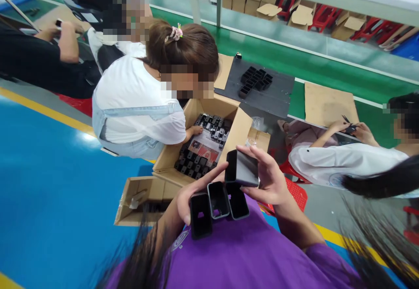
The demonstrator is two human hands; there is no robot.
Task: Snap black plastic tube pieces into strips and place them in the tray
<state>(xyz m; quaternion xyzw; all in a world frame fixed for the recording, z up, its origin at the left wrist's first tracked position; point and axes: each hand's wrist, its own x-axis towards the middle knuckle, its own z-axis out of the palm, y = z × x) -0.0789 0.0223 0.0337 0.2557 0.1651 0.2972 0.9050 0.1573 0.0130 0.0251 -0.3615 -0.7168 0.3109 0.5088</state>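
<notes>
Three black open-ended cases [218,199] stand side by side in front of my purple shirt, gripped from the left by my left hand [191,193], its thumb and fingers around the row. A fourth black case [247,169] lies tilted above the right end of the row, held between the thumb and fingers of my right hand [271,177]. Beyond my hands, an open cardboard box [244,132] holds many black cases [196,164] in rows at its near and far sides, with a printed sheet [206,142] between them.
A person in white [137,101] leans over the box, one hand inside it. Another person [347,158] sits at the right. A smaller carton [122,201] is at lower left. Black cases [255,79] lie on a dark mat [278,94] on the green bench.
</notes>
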